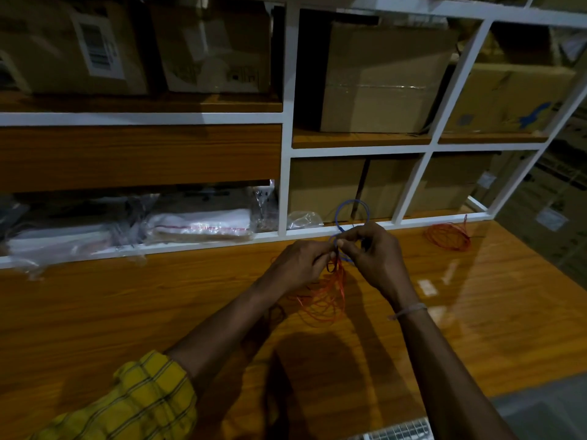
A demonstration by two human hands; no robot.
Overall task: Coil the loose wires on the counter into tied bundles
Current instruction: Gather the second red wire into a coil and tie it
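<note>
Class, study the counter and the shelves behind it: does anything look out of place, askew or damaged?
Little stands out. The clear plastic bags on the low left shelf spill over its white edge. A red wire coil lies apart at the counter's far right. Both hands pinch blue wire above orange wire.

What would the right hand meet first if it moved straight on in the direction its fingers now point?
Probably the left hand. The right hand points its fingers leftward at the thin blue wire loop, which both hands pinch; their fingertips look nearly touching, though depth is unclear.
</note>
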